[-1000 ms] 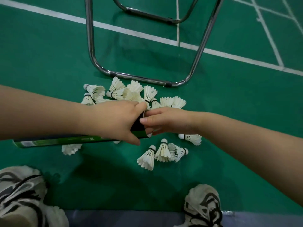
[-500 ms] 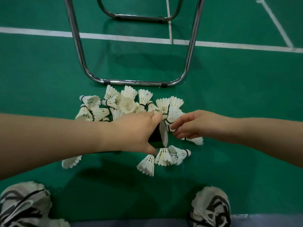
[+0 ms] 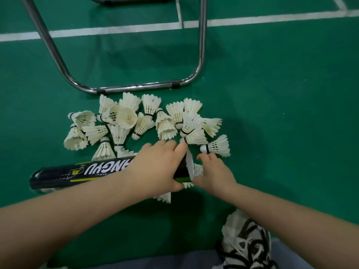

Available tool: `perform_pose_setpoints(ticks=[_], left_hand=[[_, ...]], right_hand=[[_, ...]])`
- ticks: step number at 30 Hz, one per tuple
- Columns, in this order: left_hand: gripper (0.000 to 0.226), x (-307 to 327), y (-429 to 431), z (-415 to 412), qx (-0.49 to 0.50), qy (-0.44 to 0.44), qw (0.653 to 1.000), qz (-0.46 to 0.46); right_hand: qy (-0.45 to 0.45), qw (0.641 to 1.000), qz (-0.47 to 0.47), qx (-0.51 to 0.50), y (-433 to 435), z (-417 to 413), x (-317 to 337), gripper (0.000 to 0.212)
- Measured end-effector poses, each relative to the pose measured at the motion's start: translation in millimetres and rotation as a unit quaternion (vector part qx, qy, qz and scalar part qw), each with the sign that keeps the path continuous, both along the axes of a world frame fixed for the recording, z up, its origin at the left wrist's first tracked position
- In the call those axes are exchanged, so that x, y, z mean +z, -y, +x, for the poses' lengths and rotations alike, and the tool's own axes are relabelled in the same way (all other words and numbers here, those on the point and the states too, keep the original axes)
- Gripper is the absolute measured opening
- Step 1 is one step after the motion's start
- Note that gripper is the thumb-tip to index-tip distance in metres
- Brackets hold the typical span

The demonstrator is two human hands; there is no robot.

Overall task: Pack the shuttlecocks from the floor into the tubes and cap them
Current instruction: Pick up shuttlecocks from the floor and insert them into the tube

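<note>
The tube (image 3: 77, 172) lies nearly level, low at the floor (image 3: 272, 94), with its long axis left to right and its open mouth to the right. Our left hand (image 3: 155, 169) is clamped round it just behind the mouth. Our right hand (image 3: 215, 173), the nearer to the opening, has its fingers (image 3: 210, 157) curled on a shuttlecock (image 3: 198, 169) at the rim. We judge the push must run leftward along the axis. The loose shuttlecocks (image 3: 147, 121) are heaped just beyond the tube, short of the chair frame (image 3: 136, 88). None blocks the mouth.
</note>
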State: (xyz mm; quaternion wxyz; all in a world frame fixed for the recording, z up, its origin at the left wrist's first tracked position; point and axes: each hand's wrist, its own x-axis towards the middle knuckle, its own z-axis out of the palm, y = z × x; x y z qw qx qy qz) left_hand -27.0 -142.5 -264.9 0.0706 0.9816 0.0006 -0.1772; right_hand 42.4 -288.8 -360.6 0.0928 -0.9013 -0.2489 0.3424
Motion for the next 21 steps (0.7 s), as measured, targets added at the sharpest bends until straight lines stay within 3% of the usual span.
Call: perform_pose_setpoints(ticks=[7,12,14,16,18,20,21], left_hand=[[0.072,-9,12,-2,0.023,0.03,0.999,-0.005],[0.068,-10,9,-2,0.041,0.05,0.998,-0.001],[0.067,-11,7,0,0.048,0.052,0.998,0.001],[0.068,-13,6,3,0.053,0.049,0.997,0.002],[0.066,-15,7,5,0.053,0.046,0.997,0.003],[0.064,-16,9,9,0.051,0.047,0.998,-0.002],[0.064,-16,11,11,0.048,0.049,0.998,-0.006]], right_hand=[[0.035,0.997,0.04,-0.048,9,8,-3,0.027],[0.004,0.977,0.11,-0.181,28,33,11,0.023],[-0.037,0.947,0.176,-0.267,36,40,17,0.015],[-0.145,0.868,0.287,-0.379,38,40,28,0.02],[-0.252,0.792,0.363,-0.42,37,37,39,0.03],[-0.312,0.767,0.386,-0.406,32,31,45,0.032],[-0.317,0.771,0.385,-0.396,28,27,46,0.031]])
